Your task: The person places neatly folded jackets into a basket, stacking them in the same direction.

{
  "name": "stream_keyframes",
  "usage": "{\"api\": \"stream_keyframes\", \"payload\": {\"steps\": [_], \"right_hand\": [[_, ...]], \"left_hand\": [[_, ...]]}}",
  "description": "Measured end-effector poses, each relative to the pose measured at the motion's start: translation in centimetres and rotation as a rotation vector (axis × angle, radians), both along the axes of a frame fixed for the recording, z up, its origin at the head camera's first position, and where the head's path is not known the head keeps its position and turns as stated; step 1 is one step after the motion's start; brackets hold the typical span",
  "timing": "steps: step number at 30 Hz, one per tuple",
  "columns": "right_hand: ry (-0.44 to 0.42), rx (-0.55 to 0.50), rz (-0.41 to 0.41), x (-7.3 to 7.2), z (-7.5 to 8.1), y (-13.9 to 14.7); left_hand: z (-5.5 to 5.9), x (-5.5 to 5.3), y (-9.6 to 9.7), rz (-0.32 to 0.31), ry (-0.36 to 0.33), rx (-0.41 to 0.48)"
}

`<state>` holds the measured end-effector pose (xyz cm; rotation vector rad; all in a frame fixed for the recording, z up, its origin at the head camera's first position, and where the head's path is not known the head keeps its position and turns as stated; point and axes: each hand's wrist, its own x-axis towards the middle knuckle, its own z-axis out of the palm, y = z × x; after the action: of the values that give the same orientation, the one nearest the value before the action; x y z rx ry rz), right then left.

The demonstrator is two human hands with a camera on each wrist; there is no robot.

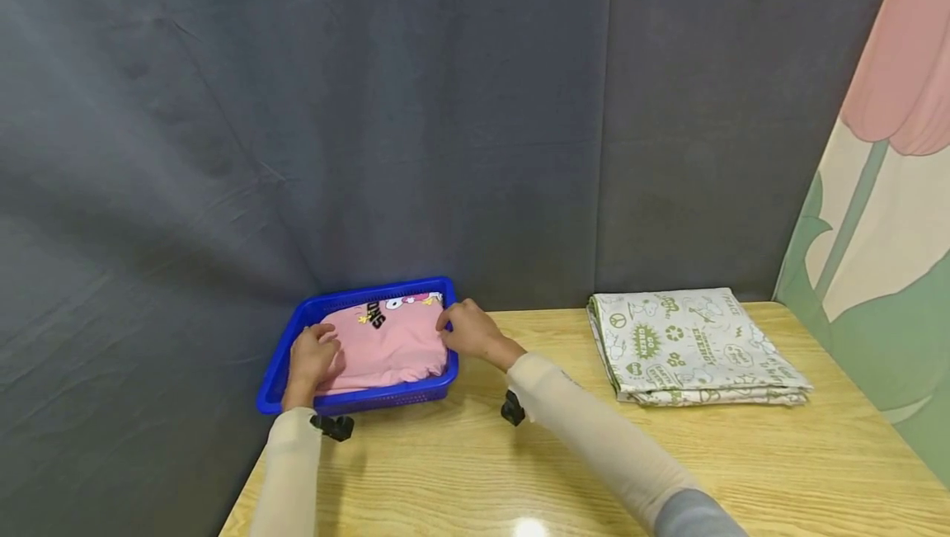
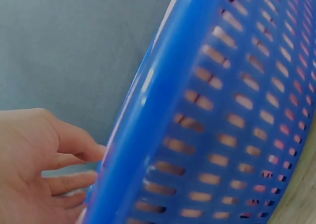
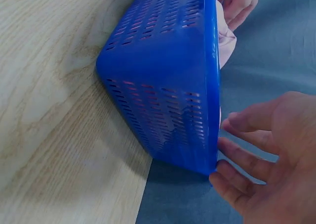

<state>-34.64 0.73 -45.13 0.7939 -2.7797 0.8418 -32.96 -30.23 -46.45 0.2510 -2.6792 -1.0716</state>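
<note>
A blue plastic basket (image 1: 408, 393) with slotted sides stands on the table, and a folded pink cloth (image 1: 386, 351) with a cartoon print and black letters lies in it. My left hand (image 1: 312, 355) reaches over the basket's left end, fingers loosely bent at the cloth's left edge; in the left wrist view the basket rim (image 2: 158, 85) hides its fingertips. At the right end, my right hand (image 1: 472, 329) is by the rim. The right wrist view shows the right hand's spread fingers (image 3: 247, 159) at the rim, thumb and forefinger close to the cloth's edge.
A folded white cloth (image 1: 690, 343) with green print lies on the right of the wooden table (image 1: 460, 471). A dark grey curtain (image 1: 445, 124) hangs right behind the basket and along the left. A wall with a painted flower (image 1: 891, 190) borders the right side.
</note>
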Motion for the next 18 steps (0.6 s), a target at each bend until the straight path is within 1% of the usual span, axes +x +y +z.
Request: {"api": "stream_keyframes", "payload": {"steps": [5, 10, 15, 18], "right_hand": [[0.017, -0.065, -0.005, -0.3, -0.1, 0.6], [-0.030, -0.136, -0.023, -0.2, 0.1, 1.6], [-0.081, -0.198, -0.056, -0.3, 0.3, 2.9], [-0.102, -0.216, -0.072, -0.3, 0.4, 4.0]], "left_hand": [[0.4, 0.3, 0.9, 0.018, 0.030, 0.052], [0.9, 0.2, 1.9, 0.015, 0.072, 0.109], [0.8, -0.2, 2.6, 0.001, 0.115, 0.186], [0.8, -0.4, 3.2, -0.020, 0.136, 0.231]]}}
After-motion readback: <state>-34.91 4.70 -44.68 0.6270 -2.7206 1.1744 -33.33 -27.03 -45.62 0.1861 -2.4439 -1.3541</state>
